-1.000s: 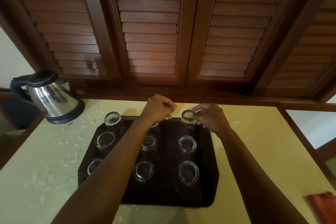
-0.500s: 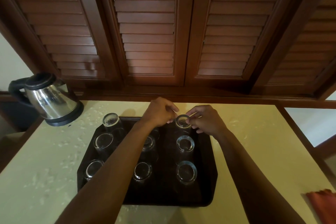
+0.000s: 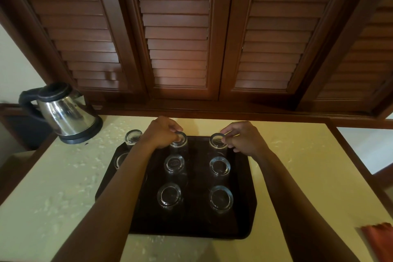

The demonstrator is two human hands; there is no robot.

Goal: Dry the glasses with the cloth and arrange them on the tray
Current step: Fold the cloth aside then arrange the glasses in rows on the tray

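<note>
Fingertips of the left hand [image 3: 162, 134] and right hand [image 3: 242, 137] each pinch an upturned glass in the tray's [image 3: 244, 219] back row, middle glass [image 3: 179, 138] and right glass [image 3: 218, 140]; nudge gently, keeping rows even.

Home or guest-room tea corner, I'd say: steel electric kettle [image 3: 63, 115] on my cream bench [image 3: 297, 166], dark louvred wooden shutters [image 3: 176, 34] behind.
</note>
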